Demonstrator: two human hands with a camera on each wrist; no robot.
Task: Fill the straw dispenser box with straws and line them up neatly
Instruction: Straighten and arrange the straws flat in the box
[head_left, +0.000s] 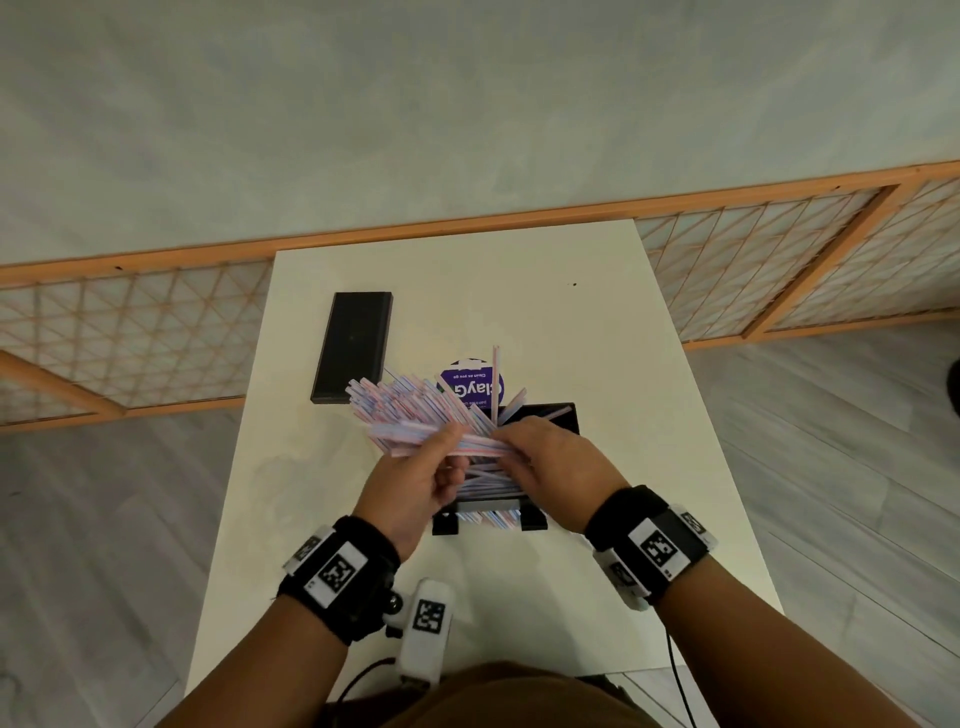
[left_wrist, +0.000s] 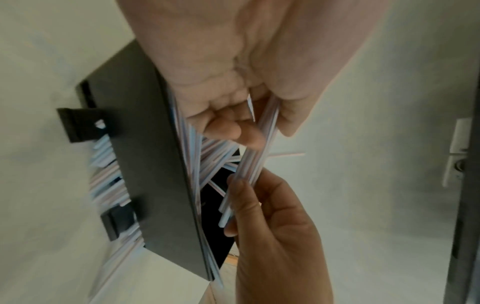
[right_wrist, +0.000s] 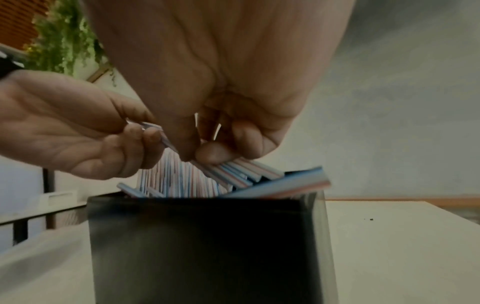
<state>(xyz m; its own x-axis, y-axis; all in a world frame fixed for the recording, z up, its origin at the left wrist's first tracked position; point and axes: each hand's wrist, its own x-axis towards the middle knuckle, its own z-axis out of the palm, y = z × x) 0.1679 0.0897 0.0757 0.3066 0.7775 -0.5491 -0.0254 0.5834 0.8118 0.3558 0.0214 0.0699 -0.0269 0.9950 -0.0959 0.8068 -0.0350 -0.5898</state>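
Observation:
The black straw dispenser box (head_left: 556, 413) stands open-topped at the middle of the white table (head_left: 613, 338), mostly hidden under my hands. Striped pink-and-blue straws (head_left: 402, 415) fan out up and left from it in a loose, crossed bundle. My left hand (head_left: 452, 454) grips this bundle from the left, fingers curled round it (left_wrist: 255, 156). From the right, my right hand (head_left: 511, 447) pinches the same straws (right_wrist: 231, 172) just above the box (right_wrist: 202, 246). More straws lie crooked inside the box (left_wrist: 145, 164) and in its front tray (head_left: 488, 517).
A flat black lid (head_left: 353, 345) lies at the back left of the table. A purple-labelled round tub (head_left: 470, 382) stands just behind the box. A white tagged device (head_left: 428, 629) sits at the near edge. A wooden lattice screen (head_left: 779, 260) runs behind the table.

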